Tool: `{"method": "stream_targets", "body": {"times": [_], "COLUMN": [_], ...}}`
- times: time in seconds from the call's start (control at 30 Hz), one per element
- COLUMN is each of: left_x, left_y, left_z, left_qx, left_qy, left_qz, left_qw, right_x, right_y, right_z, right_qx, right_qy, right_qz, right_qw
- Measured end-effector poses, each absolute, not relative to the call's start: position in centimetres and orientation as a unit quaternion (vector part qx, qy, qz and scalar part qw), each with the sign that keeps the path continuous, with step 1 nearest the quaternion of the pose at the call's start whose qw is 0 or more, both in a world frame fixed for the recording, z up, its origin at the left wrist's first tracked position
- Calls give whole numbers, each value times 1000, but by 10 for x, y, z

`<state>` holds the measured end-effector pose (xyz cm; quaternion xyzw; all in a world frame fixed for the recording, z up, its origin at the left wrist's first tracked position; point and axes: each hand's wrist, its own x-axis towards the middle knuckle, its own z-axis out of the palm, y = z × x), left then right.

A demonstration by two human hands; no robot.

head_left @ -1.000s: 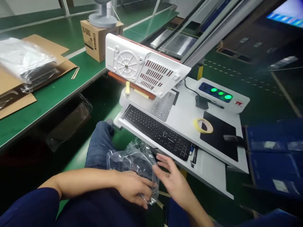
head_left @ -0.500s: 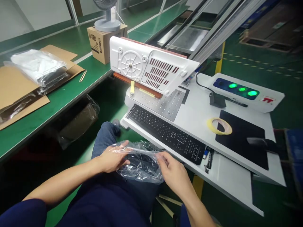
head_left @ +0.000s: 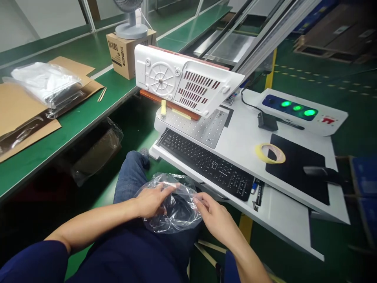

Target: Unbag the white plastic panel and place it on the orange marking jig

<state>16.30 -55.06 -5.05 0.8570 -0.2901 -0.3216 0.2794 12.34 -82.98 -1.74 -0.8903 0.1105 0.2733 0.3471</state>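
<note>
Clear plastic makes up the bag [head_left: 173, 208] that lies on the person's lap, with something dark inside it. The left hand [head_left: 151, 200] rests on top of the bag, its fingers [head_left: 169, 188] stretched almost flat and pressing the film rather than closing round it. The right hand [head_left: 215, 216] is at the bag's right edge, where its fingers [head_left: 198, 199] are curled and pinch the plastic between thumb and forefinger.

Just beyond the fingertips a black keyboard [head_left: 206, 163] sits on a white counter [head_left: 244, 141]. Farther past it a white vented panel [head_left: 185, 84] stands tilted on a perforated plate [head_left: 203, 129]. Out to the right of the right hand are a roll of yellow tape [head_left: 270, 153], a black mat [head_left: 294, 171] and a console with green lights [head_left: 297, 108]. Well off to the left of the left hand, on a green counter [head_left: 67, 122], lie cardboard [head_left: 17, 106], bagged parts [head_left: 47, 84] and a small box [head_left: 125, 49] with a fan base [head_left: 131, 28] on it.
</note>
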Motion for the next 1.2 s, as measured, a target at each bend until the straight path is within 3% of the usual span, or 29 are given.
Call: {"method": "stream_targets", "body": {"times": [0.3, 0.4, 0.57, 0.77, 0.83, 1.03, 1.2], "left_x": [163, 160, 159, 164, 166, 171, 174], "left_y": [-560, -557, -558, -559, -557, -543, -532], "left_z": [-65, -68, -69, -63, -60, -61, -54], "left_qx": [830, 831, 815, 820, 834, 877, 860], "left_qy": [-310, -301, -273, -233, -218, -223, -275], "left_qz": [-280, -273, -202, -153, -167, -310, -351], "left_qw": [371, 381, 469, 499, 479, 291, 248], "right_x": [132, 138, 143, 147, 149, 159, 170], "right_y": [-818, -814, -800, -789, -790, -816, -805], "right_z": [-30, -25, -17, -18, -18, -21, -30], "right_qx": [-844, -852, -905, -973, -976, -957, -942], "right_qy": [115, 138, 109, 38, 41, 70, 21], "right_qz": [252, 223, 149, 167, 175, 176, 51], "right_qw": [460, 453, 383, 157, 121, 218, 330]}}
